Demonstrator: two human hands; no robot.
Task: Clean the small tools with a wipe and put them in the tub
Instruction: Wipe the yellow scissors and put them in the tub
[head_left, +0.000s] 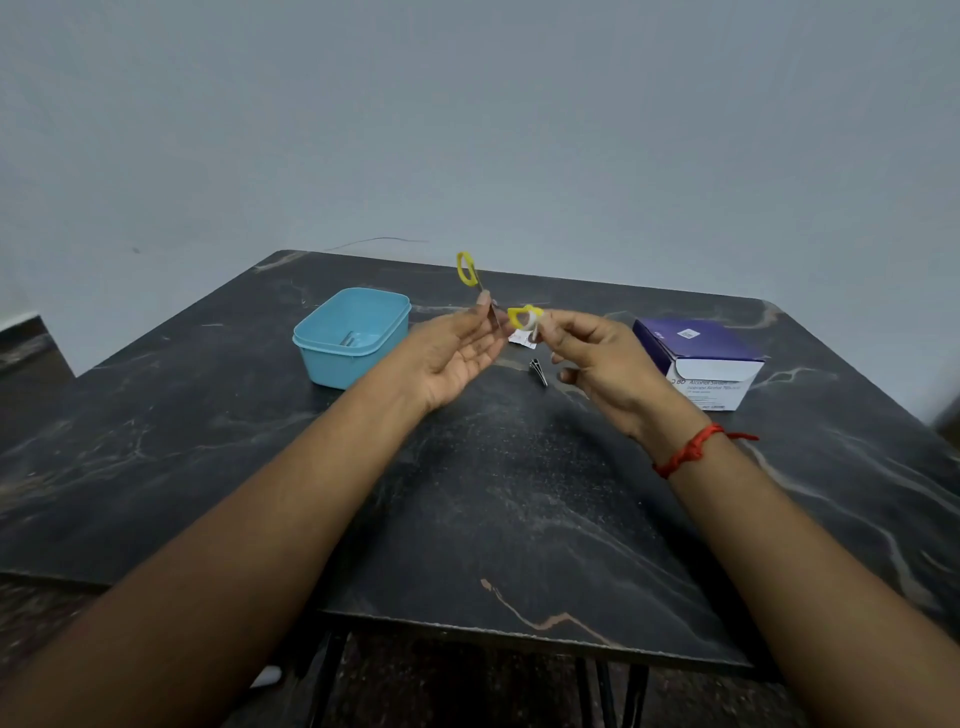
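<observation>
Scissors number one pair: small, steel-bladed scissors with two yellow plastic finger loops, spread open and held in the air above the middle of the dark marble-patterned table, between two bare hands. The left hand lies palm up with its fingers loosely extended, and its thumb and a fingertip pinch the scissors near the pivot; one loop stands up above it. The right hand pinches one white folded wipe against the other loop, so part of that loop is covered. One light blue rectangular plastic tub sits toward the far left corner, well apart from the scissors. It holds one thin metal piece, too small to identify. One folded grey metal tool lies on the table below the hands, partly hidden by the right fingers. One torn white wrapper shows beside it, mostly hidden behind the hands. One purple-and-white cardboard box of alcohol swabs stands near the right edge, its small print blurred. One red thread bracelet circles the right wrist.
</observation>
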